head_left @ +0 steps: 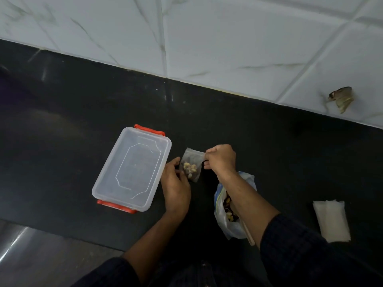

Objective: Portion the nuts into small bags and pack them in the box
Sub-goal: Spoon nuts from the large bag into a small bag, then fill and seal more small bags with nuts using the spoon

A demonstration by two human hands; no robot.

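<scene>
- Dark polished countertop (pixel 259 141) fills the field, backed by a wall of white veined tiles (pixel 228 38); we read the items from the near edge outward.
- Nearest us, at the right, a stack of white folded sheets (pixel 331 222), possibly empty bags, lies well apart from the work.
- Beside the right forearm sits the supply bag (pixel 226 222), a crumpled clear sack holding mixed nuts, its mouth open upward; a pale stick (pixel 247 235), perhaps a scoop handle, leans out of it.
- At centre, the small bag (pixel 190 165) is held just above the counter between both hands. Our left hand (pixel 176 183) curls its fingers against the lower left edge; our right hand (pixel 220 159) pinches the top right corner at the seal strip.
- We judge this bag light, limp and somewhat slippery; the nuts pool low, so grasping the empty upper strip and supporting the base should keep it from sagging or spilling.
- Its long axis runs roughly near to far, mouth pointing toward the wall with a slight rightward tilt.
- To the left, just beside the left hand, the clear box (pixel 116 183) with orange clips rests open-side up, its long axis angled away to the right; whether anything lies in it we cannot tell.
</scene>
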